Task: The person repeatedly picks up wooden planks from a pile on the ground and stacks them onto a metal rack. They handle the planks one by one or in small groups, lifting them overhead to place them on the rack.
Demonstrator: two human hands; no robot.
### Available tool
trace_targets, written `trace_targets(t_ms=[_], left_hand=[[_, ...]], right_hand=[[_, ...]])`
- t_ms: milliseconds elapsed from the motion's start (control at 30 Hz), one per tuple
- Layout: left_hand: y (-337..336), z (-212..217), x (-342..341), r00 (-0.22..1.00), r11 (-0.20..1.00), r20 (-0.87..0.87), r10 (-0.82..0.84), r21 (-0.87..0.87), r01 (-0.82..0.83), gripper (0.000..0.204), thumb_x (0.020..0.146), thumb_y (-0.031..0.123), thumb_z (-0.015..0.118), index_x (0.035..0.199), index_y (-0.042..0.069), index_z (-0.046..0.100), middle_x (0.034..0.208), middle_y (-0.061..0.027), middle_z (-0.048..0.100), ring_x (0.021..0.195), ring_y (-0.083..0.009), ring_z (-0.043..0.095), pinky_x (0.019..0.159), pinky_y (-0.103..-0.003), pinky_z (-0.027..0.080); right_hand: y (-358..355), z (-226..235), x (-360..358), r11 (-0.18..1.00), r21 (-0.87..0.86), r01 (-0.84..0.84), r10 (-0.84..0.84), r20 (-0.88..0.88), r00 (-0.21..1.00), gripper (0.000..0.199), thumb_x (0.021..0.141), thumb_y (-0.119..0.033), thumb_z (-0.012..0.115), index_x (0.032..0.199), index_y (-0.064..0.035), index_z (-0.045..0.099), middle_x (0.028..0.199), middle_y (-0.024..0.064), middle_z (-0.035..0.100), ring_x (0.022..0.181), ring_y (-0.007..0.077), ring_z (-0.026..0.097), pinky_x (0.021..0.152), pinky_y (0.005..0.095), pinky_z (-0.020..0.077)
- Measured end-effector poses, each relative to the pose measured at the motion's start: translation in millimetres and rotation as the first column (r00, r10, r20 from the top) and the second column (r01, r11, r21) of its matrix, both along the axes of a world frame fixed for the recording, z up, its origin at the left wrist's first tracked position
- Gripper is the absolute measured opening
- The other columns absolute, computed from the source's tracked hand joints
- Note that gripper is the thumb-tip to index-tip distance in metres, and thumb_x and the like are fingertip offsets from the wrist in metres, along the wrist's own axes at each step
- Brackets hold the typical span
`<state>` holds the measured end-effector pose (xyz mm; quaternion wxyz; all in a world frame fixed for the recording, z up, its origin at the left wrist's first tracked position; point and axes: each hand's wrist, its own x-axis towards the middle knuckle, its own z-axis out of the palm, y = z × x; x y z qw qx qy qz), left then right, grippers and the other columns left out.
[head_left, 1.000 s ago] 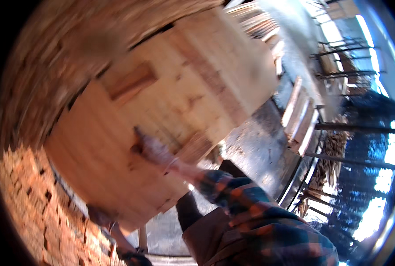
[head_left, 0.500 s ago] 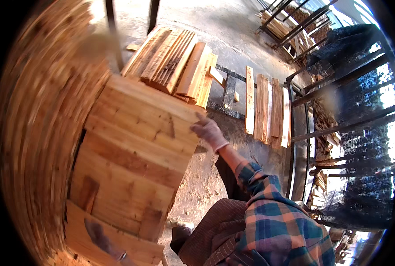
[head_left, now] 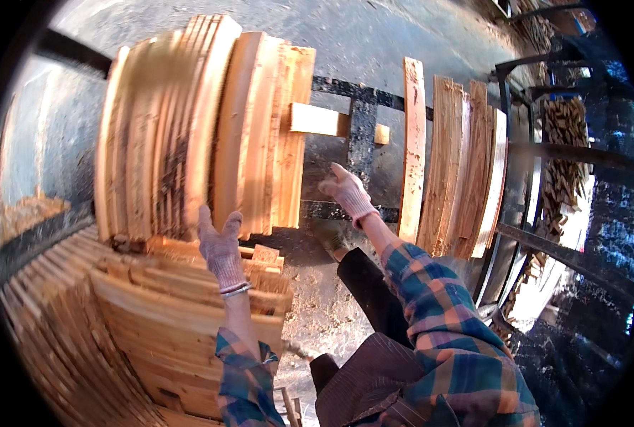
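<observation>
My left hand (head_left: 222, 249), in a pale knitted glove, is open with thumb and fingers apart. It hovers at the near ends of a stack of wooden boards (head_left: 249, 135) laid side by side; whether the fingertips touch the wood I cannot tell. To the right, my gloved right hand (head_left: 347, 192) is held out empty, its fingers loosely stretched, above a black metal frame (head_left: 363, 135). Below my left hand lies a pile of wide wooden panels (head_left: 181, 334). A short wood block (head_left: 319, 119) rests across the frame just right of the boards.
More boards (head_left: 448, 164) lie on the frame further right. A tall stack of thin wood (head_left: 53, 334) fills the lower left. Metal racks with dark netting (head_left: 580, 285) stand at the right, with scrap wood (head_left: 564, 135) behind. Sawdust litters the floor (head_left: 324, 299).
The view has turned toward the boards, which now fill the upper left. Both hands have left the wide panel; my left hand has come forward to the board ends.
</observation>
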<state>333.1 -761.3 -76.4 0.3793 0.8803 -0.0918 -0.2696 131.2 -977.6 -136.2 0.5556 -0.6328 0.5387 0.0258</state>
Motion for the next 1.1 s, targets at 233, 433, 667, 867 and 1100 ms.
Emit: trace_targets(t_ms=[233,433,667,867,1100], left_hand=[[-98.8,-23.6,-26.0,0.855,0.564,0.16,-0.493,0.807,0.174,0.132,0.044,0.073,0.074,0.149,0.015,0.017,0.149,-0.0216,0.024,0.134,-0.0403,0.031,0.103,-0.052,0.036],[-71.2,-36.8,3.0,0.872,0.624,0.19,-0.451,0.766,0.155,0.116,0.054,0.057,0.08,0.147,0.014,0.024,0.135,-0.0212,0.043,0.112,-0.0359,0.052,0.09,-0.05,0.048],[-50.9,-26.7,51.3,0.907,0.764,0.141,-0.397,0.598,0.242,0.053,0.075,0.022,0.07,0.124,0.006,0.057,0.104,-0.022,0.066,0.1,-0.0385,0.063,0.085,-0.042,0.051],[-56.2,-22.6,36.7,0.905,0.805,0.23,-0.357,0.568,0.173,0.058,0.078,0.027,0.069,0.127,0.002,0.052,0.114,-0.0251,0.061,0.106,-0.0398,0.059,0.092,-0.044,0.045],[-50.8,-19.9,47.3,0.948,0.869,0.155,-0.278,0.462,0.179,0.063,0.077,0.031,0.069,0.128,-0.002,0.051,0.117,-0.0277,0.059,0.108,-0.0405,0.058,0.092,-0.043,0.045]], right_hand=[[-7.5,-98.2,71.9,0.847,0.346,0.404,-0.501,0.263,0.825,0.034,0.086,-0.022,0.06,0.103,0.0061,0.052,0.093,0.0163,0.061,0.063,0.0184,0.053,0.059,0.0252,0.0461],[5.4,-85.2,91.2,0.612,0.706,0.356,-0.687,0.253,0.681,0.02,0.089,0.008,0.038,0.099,0.0028,0.055,0.079,0.0087,0.061,0.065,0.0111,0.055,0.058,0.0216,0.046],[15.5,-121.1,92.4,0.822,0.395,0.411,-0.514,0.203,0.834,0.015,0.082,0.009,0.059,0.092,-0.0021,0.061,0.077,0.0057,0.063,0.068,0.013,0.06,0.066,0.0252,0.0516],[-3.9,-104.5,83.8,0.769,0.578,0.274,-0.489,0.255,0.834,0.027,0.077,-0.013,0.076,0.098,0.0007,0.065,0.079,0.0099,0.067,0.071,0.0148,0.06,0.066,0.0336,0.0483],[-79.1,-95.4,86.3,0.123,0.815,0.566,-0.983,0.021,0.182,0.02,0.096,-0.025,0.053,0.082,-0.0112,0.056,0.066,0.0007,0.048,0.057,0.0172,0.049,0.052,0.0334,0.049]])
